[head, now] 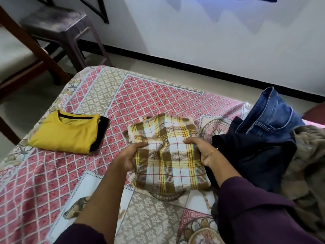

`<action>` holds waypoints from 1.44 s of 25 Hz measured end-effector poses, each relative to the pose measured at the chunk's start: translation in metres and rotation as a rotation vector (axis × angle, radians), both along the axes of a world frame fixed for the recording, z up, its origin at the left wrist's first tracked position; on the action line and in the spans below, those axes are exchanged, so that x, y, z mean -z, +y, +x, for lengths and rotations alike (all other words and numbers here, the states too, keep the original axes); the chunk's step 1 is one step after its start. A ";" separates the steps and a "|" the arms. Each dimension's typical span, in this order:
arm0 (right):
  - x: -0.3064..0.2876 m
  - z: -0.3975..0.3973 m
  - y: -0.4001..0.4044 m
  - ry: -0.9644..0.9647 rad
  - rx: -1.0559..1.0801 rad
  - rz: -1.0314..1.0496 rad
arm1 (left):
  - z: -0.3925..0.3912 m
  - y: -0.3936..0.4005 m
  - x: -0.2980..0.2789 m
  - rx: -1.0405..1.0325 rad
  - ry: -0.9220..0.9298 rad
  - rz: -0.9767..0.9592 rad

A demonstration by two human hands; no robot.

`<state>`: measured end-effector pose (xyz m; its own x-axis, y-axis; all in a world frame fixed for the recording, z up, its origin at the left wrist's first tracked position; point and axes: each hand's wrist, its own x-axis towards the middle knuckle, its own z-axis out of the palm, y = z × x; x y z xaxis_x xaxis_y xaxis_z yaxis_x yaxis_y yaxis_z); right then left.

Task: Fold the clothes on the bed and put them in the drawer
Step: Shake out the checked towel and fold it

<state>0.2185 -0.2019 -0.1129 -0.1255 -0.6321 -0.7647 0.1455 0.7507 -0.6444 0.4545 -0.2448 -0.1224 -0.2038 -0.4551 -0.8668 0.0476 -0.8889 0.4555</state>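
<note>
Bed: checked cloth gripped between both hands.

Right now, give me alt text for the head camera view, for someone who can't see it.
Both hands, left hand and right hand, hold a folded brown, yellow and white checked cloth by its sides on a pink patterned bedspread. A folded yellow T-shirt lies left; blue denim jeans top an unfolded pile right.

plastic stool far left | wooden frame beside it
</note>
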 end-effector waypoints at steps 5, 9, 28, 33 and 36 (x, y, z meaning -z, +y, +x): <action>-0.052 0.000 -0.009 -0.047 0.108 -0.297 | 0.030 -0.004 -0.053 -0.137 0.043 -0.318; -0.070 0.006 0.003 -0.086 0.141 -0.446 | 0.052 0.017 -0.080 -0.165 -0.034 -0.526; 0.036 0.053 0.125 0.610 -0.074 -0.206 | 0.061 0.163 0.035 -0.171 -0.660 -0.424; 0.026 0.039 0.121 0.111 -0.042 -0.106 | 0.054 0.152 0.028 -0.187 -0.351 -0.266; 0.017 0.029 0.131 -0.020 -0.105 -0.053 | 0.056 0.150 0.020 0.062 -0.234 -0.215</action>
